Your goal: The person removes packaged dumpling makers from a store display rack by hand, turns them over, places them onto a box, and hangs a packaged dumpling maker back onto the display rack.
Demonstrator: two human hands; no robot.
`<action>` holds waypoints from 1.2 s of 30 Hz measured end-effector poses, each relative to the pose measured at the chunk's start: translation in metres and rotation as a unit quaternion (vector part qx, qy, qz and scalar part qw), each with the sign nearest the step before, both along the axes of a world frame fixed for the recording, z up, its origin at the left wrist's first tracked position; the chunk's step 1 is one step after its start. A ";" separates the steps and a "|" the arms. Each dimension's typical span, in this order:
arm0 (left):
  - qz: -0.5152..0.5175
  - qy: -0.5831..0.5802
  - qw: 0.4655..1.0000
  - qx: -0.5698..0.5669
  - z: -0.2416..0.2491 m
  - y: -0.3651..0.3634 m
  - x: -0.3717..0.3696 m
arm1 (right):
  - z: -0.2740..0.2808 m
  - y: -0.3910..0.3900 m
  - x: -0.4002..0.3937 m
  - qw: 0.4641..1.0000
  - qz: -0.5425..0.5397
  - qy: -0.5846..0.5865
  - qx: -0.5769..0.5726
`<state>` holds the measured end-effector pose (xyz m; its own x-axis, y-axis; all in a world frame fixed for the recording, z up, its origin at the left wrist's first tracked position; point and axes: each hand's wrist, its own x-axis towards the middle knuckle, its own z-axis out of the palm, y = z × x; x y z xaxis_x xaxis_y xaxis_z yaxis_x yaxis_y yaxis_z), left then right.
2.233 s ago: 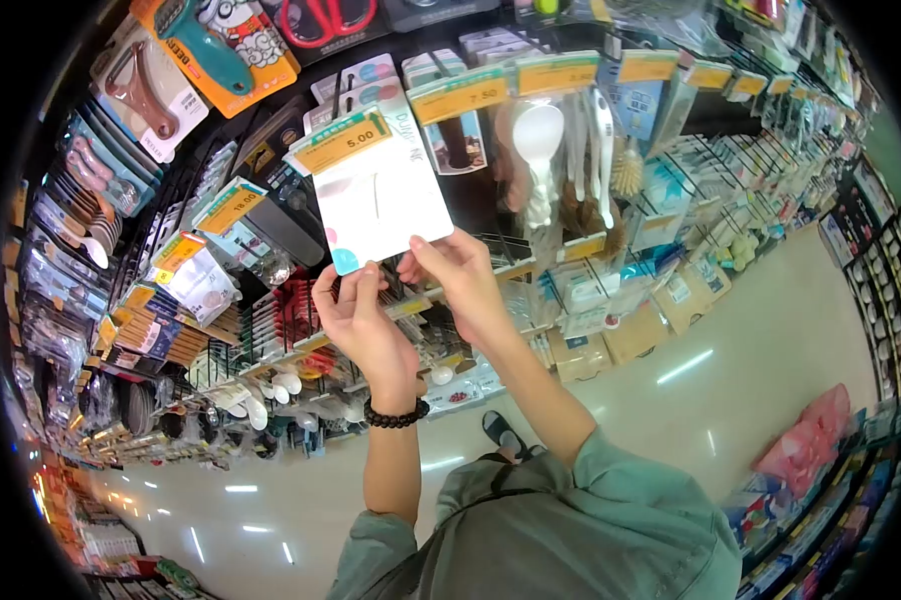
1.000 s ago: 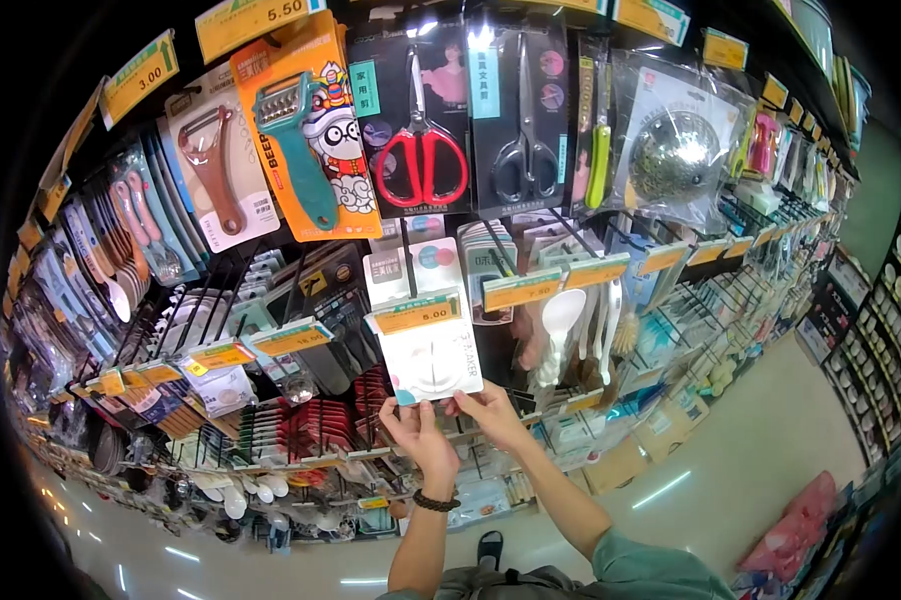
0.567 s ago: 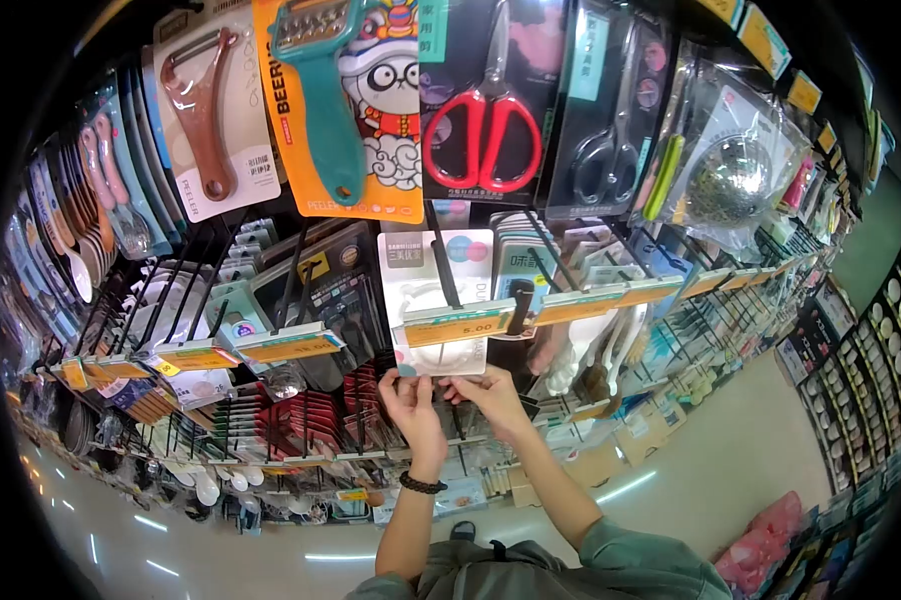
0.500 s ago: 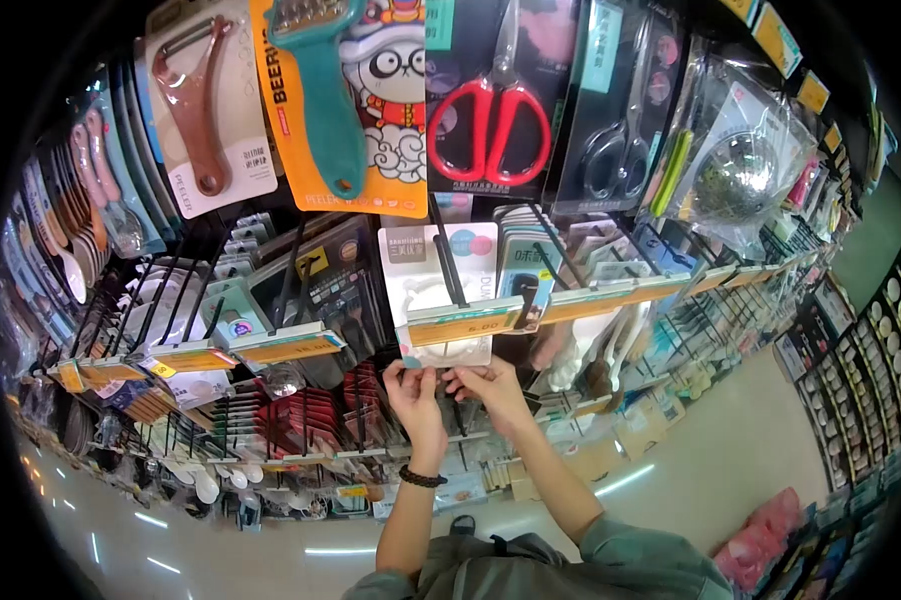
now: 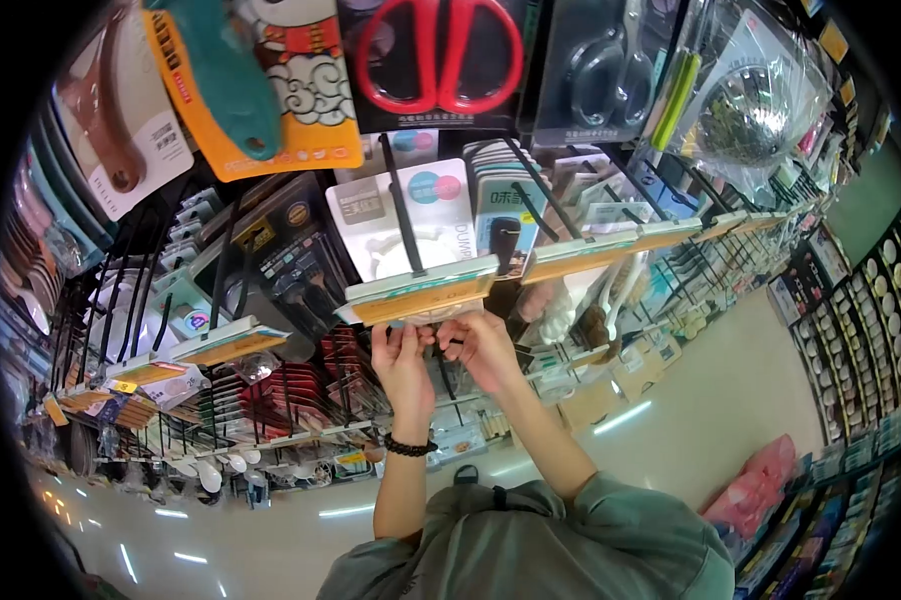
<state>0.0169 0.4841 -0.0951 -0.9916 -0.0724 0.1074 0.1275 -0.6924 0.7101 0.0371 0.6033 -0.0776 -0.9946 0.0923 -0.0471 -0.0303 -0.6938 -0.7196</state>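
A white carded package (image 5: pixel 421 215) with blue and pink circles hangs on a hook, partly hidden behind an orange price strip (image 5: pixel 421 298). Just under the strip are both my hands, close together at the package's lower edge. My left hand (image 5: pixel 406 365), with a dark beaded bracelet at the wrist, has its fingers bent and pinched at that edge. Beside it my right hand (image 5: pixel 479 345) has curled fingers near the same edge. Whatever lies between the fingertips of either hand is too small to make out.
Above hang red-handled scissors (image 5: pixel 439 50), an orange peeler card (image 5: pixel 251 100) and a wrapped metal strainer (image 5: pixel 741 115). Black hooks and price strips jut out around the hands. More racks stand at the right, near a pink bag (image 5: pixel 756 485) on the floor.
The view has moved closer to the rack, so the scissors and peelers sit higher in frame. Both hands stay at the package's lower edge, with the right hand's fingers more curled.
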 end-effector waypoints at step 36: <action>-0.375 0.044 0.878 -0.294 -0.070 0.235 0.261 | -0.010 0.316 0.412 0.900 -0.352 0.145 0.212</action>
